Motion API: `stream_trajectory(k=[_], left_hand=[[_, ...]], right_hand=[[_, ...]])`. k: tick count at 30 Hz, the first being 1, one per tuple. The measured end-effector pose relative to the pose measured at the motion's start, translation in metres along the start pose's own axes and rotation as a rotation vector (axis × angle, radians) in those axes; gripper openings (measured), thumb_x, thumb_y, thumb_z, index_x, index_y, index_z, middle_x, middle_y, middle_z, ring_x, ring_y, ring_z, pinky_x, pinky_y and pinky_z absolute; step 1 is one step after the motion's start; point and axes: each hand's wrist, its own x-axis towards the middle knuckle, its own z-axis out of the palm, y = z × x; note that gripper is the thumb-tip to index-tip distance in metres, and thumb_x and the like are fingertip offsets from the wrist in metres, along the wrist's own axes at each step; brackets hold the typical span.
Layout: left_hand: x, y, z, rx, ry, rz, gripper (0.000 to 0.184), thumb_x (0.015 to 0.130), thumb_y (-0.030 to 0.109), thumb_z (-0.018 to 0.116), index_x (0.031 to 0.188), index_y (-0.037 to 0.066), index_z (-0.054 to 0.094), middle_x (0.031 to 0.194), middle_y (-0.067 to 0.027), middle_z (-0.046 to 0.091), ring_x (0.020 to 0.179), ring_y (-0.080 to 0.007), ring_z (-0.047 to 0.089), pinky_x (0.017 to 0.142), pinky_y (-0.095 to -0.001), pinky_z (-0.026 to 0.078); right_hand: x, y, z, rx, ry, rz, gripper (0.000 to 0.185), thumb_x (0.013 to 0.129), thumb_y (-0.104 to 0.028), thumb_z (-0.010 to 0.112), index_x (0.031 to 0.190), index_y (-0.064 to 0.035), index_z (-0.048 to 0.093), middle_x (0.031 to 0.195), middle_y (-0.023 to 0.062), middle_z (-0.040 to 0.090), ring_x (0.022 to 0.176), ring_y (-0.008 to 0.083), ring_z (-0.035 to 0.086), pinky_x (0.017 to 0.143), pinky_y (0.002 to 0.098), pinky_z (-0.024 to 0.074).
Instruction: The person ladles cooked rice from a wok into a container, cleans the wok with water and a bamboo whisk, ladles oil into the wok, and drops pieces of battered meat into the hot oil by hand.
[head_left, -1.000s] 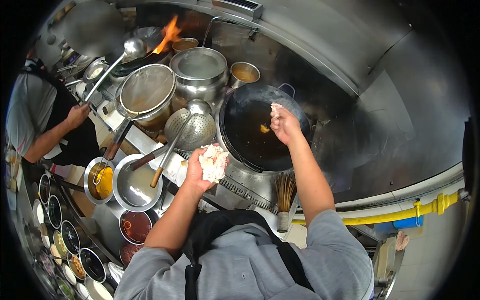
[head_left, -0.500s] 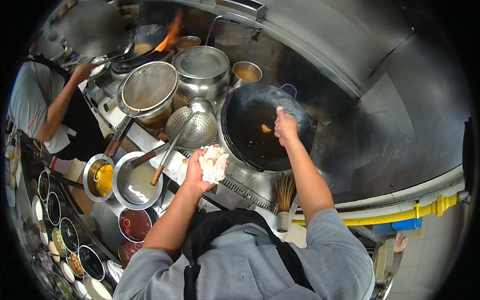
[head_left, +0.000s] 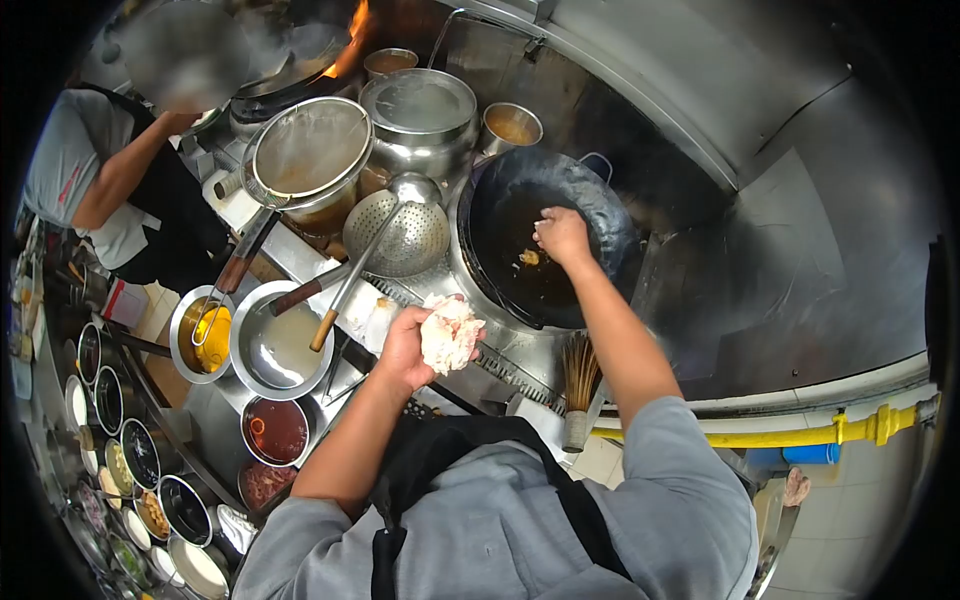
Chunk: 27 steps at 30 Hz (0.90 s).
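My left hand (head_left: 405, 352) is cupped under a clump of pale, pinkish-white coated pieces (head_left: 452, 335), which look like raw battered meat. It is in front of the stove edge, below the perforated skimmer. Over the black wok (head_left: 500, 290) is my right hand (head_left: 565, 238), its fingers pinched together with a small pale bit showing at the tips. Dark oil fills the wok, and a small golden piece (head_left: 529, 257) floats in it just below my right fingers.
A perforated skimmer (head_left: 390, 245) and a ladle (head_left: 413, 188) lie left of the wok. Bowls of cloudy liquid (head_left: 275, 385) and yellow liquid (head_left: 207, 345) stand nearer. A bamboo brush (head_left: 578, 385) rests in front. Another person (head_left: 110, 160) works at a flaming wok, far left.
My right hand has turned, its fingers now pointing left and down over the oil. The golden piece now has a paler part beside it. The view has shifted slightly.
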Motion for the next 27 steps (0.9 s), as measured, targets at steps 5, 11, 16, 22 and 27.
stream_trajectory(k=[5, 11, 16, 22, 27], left_hand=[[0.010, -0.007, 0.026, 0.065, -0.035, -0.010, 0.043, 0.088, 0.027, 0.051, 0.125, 0.005, 0.050, 0.103, -0.0175, 0.063, 0.090, -0.0342, 0.065, 0.064, -0.0415, 0.058], [0.021, -0.019, 0.039, 0.226, 0.032, -0.039, 0.030, 0.091, 0.024, 0.055, 0.116, 0.006, 0.052, 0.101, -0.0085, 0.063, 0.083, -0.0201, 0.065, 0.068, -0.0345, 0.056], [0.023, -0.030, 0.043, 0.291, 0.079, -0.012, 0.031, 0.092, 0.025, 0.055, 0.116, 0.006, 0.052, 0.100, -0.0080, 0.064, 0.082, -0.0194, 0.065, 0.068, -0.0340, 0.056], [0.032, -0.024, 0.041, 0.159, -0.051, -0.116, 0.032, 0.089, 0.020, 0.052, 0.117, 0.002, 0.053, 0.098, -0.0107, 0.065, 0.083, -0.0211, 0.066, 0.069, -0.0341, 0.056], [0.022, -0.019, 0.057, 0.150, 0.066, -0.094, 0.034, 0.085, 0.024, 0.051, 0.109, 0.001, 0.058, 0.090, -0.0126, 0.067, 0.069, -0.0227, 0.066, 0.059, -0.0339, 0.056]], right_hand=[[-0.106, -0.170, -0.076, 0.053, -0.774, -0.026, 0.027, 0.075, -0.011, 0.063, 0.099, 0.0009, 0.067, 0.085, 0.0176, 0.069, 0.068, 0.0232, 0.067, 0.067, 0.0319, 0.0527], [-0.161, -0.168, -0.066, -0.370, -0.389, -0.551, 0.027, 0.071, -0.023, 0.064, 0.088, -0.0021, 0.064, 0.082, 0.0201, 0.064, 0.078, 0.0374, 0.063, 0.073, 0.0448, 0.0514], [-0.165, -0.151, -0.067, -0.274, -0.332, -0.553, 0.022, 0.071, -0.022, 0.065, 0.080, -0.0018, 0.062, 0.077, 0.0183, 0.063, 0.076, 0.0364, 0.063, 0.071, 0.0453, 0.0513], [-0.156, -0.154, -0.087, -0.005, -0.305, -0.222, 0.027, 0.075, -0.004, 0.062, 0.100, 0.0025, 0.066, 0.083, 0.0109, 0.068, 0.074, 0.0129, 0.065, 0.065, 0.0283, 0.0532], [-0.159, -0.141, -0.094, 0.651, -0.379, 0.081, 0.024, 0.082, 0.006, 0.055, 0.105, 0.0056, 0.063, 0.092, 0.0096, 0.066, 0.077, 0.0137, 0.064, 0.063, 0.0226, 0.0535]])
